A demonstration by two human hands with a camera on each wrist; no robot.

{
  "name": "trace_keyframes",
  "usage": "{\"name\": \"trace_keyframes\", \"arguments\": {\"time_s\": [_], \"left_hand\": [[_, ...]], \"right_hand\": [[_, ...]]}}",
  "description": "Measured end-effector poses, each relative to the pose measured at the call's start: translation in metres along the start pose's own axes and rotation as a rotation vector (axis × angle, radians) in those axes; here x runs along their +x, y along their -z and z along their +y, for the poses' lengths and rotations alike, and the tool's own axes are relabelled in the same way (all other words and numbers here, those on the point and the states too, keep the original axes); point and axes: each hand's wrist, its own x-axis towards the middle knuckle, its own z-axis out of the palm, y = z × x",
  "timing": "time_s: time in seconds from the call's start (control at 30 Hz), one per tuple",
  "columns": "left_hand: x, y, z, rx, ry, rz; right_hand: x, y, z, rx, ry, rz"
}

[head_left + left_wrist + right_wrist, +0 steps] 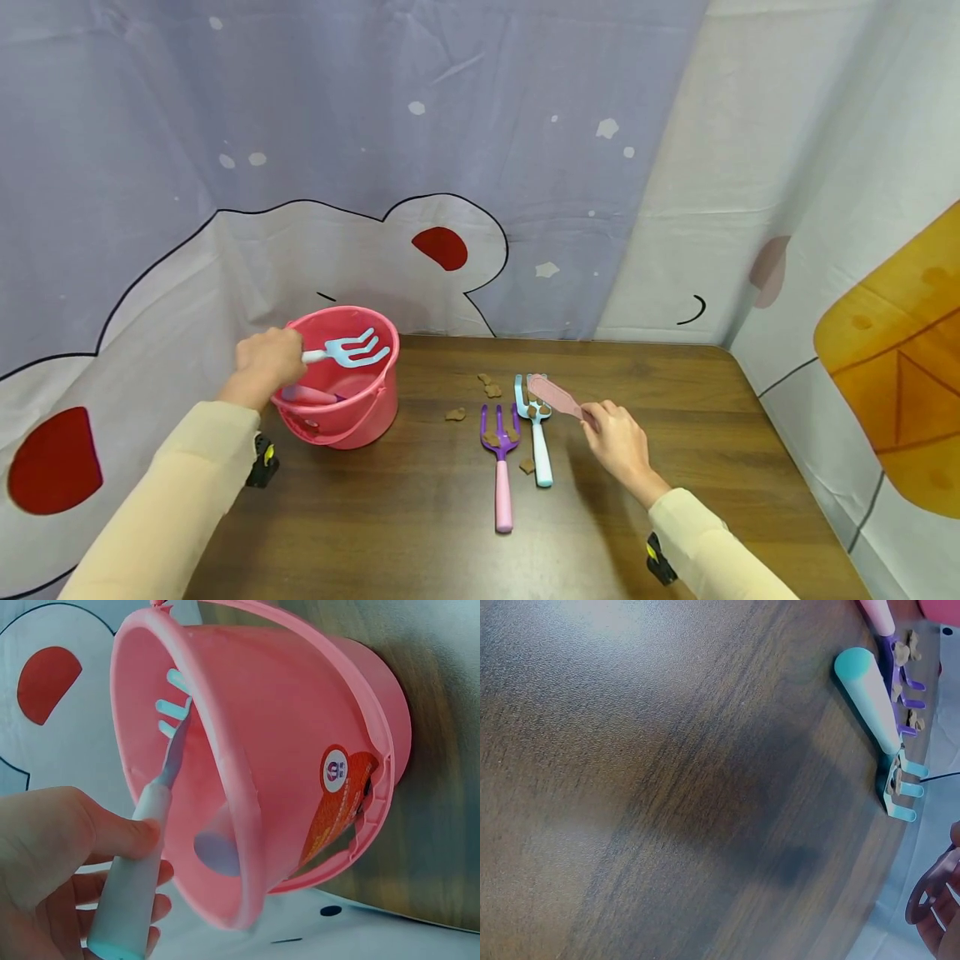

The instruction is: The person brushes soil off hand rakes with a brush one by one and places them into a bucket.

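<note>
Toward the far left of the desk (405,517), in the head view, stands a pink bucket (382,417) of smooth plastic, its carrying handle hanging down the front. The left hand (272,360) grips the white handle of a light blue fork (356,348), whose three bent tines hang over the bucket's mouth. Inside the bucket lies a pink-handled tool (309,395) with a bit of purple showing, its far end hidden. Well apart from this, the right hand (617,442) pinches a flat pink tool (553,393) above the far half of the desk, partly hiding the head of a blue-and-white fork (539,442). Beside that lies a purple-and-pink fork (502,475), handle toward the near edge; irregular brown pieces (455,414) lie on and around both heads, their material hard to make out.

From the left wrist, the thumb presses along the handle and fingers curl beneath it. A red-orange label (327,825) shows on the bucket's wall, its print too small to read.

From the right wrist, the right border cuts off the hand; only fingers and a rounded, purplish-looking part of its tool show. The blue-and-white fork's cylindrical handle ends in turquoise, and the desk's grain is streaky.
</note>
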Motion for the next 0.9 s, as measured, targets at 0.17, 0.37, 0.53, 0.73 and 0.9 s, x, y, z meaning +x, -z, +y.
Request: {"name": "trace_keyframes", "arguments": {"time_s": [0.17,0.37,0.53,0.73,0.9], "left_hand": [[0.0,-0.001,0.008,0.031,0.008,-0.027],[-0.001,-0.005,0.015,0.054,0.004,-0.029],[0.0,-0.01,0.021,0.092,-0.02,-0.025],[0.001,-0.015,0.024,0.109,-0.045,-0.037],[0.001,-0.017,0.025,0.106,-0.056,-0.047]], "right_hand": [[0.0,0.0,-0.001,-0.002,-0.002,-0.008],[-0.001,0.0,-0.001,-0.003,-0.005,-0.006],[-0.001,-0.001,-0.001,-0.001,-0.004,-0.011],[-0.002,-0.001,-0.001,-0.005,-0.009,-0.014],[-0.002,-0.001,-0.001,-0.009,-0.012,-0.017]]}}
